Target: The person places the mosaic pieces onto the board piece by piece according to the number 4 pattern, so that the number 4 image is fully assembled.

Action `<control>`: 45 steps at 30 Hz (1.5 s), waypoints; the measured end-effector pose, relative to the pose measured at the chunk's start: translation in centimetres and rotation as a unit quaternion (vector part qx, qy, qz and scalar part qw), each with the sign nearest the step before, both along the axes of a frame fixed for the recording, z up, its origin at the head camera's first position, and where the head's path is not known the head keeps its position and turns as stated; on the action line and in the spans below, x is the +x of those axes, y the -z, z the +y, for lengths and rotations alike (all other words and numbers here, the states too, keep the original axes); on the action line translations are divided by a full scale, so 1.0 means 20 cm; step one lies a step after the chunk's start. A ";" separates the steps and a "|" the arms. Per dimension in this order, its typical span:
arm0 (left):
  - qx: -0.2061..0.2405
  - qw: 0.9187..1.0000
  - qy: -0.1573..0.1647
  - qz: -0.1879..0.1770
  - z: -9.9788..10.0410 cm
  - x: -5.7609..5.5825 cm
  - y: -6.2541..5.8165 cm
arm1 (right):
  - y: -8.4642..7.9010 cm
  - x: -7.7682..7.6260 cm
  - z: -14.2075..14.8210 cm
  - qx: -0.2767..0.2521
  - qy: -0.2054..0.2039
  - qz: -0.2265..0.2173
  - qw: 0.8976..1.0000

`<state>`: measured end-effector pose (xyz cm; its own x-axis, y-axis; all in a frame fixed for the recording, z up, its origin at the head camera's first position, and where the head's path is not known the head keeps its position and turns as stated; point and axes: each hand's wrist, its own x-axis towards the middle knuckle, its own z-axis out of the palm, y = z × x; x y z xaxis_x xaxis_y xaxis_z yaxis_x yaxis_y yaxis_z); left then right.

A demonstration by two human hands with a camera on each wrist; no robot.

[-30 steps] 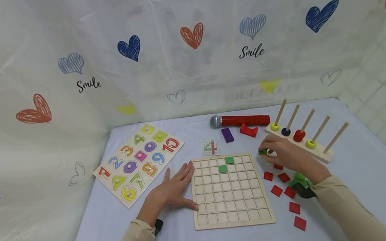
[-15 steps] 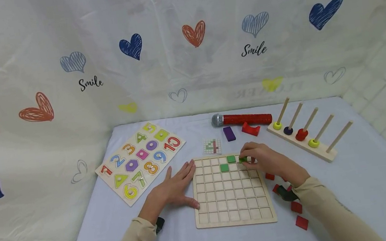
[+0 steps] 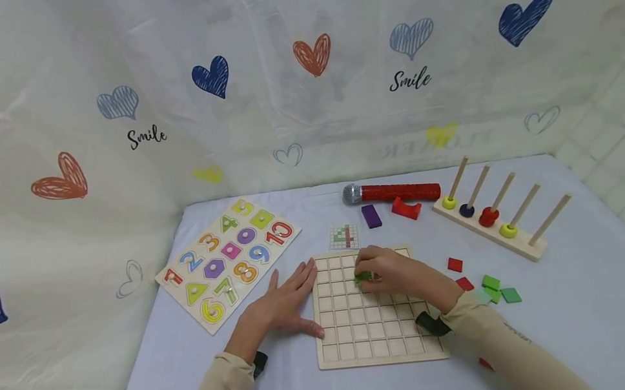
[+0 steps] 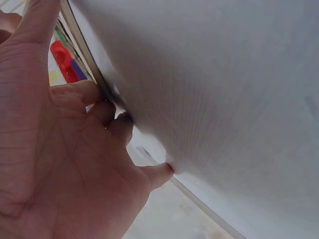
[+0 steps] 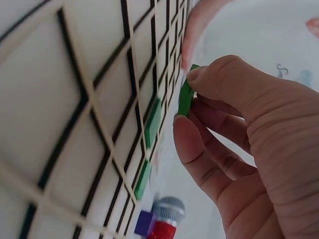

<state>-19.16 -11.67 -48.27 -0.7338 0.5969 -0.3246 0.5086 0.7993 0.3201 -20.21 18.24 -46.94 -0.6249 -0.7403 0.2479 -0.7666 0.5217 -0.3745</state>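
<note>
A wooden grid board (image 3: 344, 334) lies in the middle of the white table. My right hand (image 3: 401, 275) is above its upper part, pinching a green square tile (image 5: 186, 97) between thumb and fingertips. In the right wrist view the held tile is tilted and just off the grid. Two green tiles sit in the board's cells, one nearer (image 5: 153, 122) and one lower down (image 5: 142, 180); my right hand hides them in the head view. My left hand (image 3: 280, 309) rests with fingers spread, its fingertips and thumb touching the board's left edge.
A pattern card (image 3: 344, 236), purple block (image 3: 371, 216), red arched block (image 3: 406, 209) and red microphone (image 3: 400, 192) lie behind the board. Loose red tiles (image 3: 455, 264) and green tiles (image 3: 511, 295) are right, below a peg stacker (image 3: 520, 246). A number puzzle (image 3: 181, 295) lies left.
My right hand has carried the green tile leftward from the loose tiles, across the board's right columns to its upper middle. My left hand has stayed at the board's edge.
</note>
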 end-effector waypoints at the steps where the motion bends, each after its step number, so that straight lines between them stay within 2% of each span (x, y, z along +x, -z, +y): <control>1: 0.000 1.000 -0.001 0.000 0.00 0.00 0.00 | 0.01 0.00 -0.02 0.002 -0.005 0.003 1.000; 9: 0.000 1.000 0.000 -0.004 0.00 0.01 0.00 | 0.06 0.01 -0.11 0.026 -0.031 0.036 0.999; 18: -0.019 1.000 0.006 0.003 0.00 -0.01 -0.01 | 0.05 0.01 -0.11 0.003 -0.028 0.028 0.999; 24: -0.012 1.000 0.007 0.000 0.00 -0.01 -0.01 | 0.04 0.02 -0.11 -0.002 -0.010 0.015 1.000; 36: -0.011 1.000 0.007 0.002 0.00 0.00 -0.02 | 0.02 0.06 -0.14 0.022 0.040 0.000 0.999; 45: -0.009 1.000 0.007 0.000 0.00 0.00 -0.02 | 0.04 0.08 -0.14 0.019 0.044 0.008 0.999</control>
<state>-19.22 -11.66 -47.93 -0.7261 0.6009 -0.3342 0.5196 0.7978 0.3058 -18.67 15.44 -47.76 -0.6842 -0.6917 0.2311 -0.7228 0.6012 -0.3406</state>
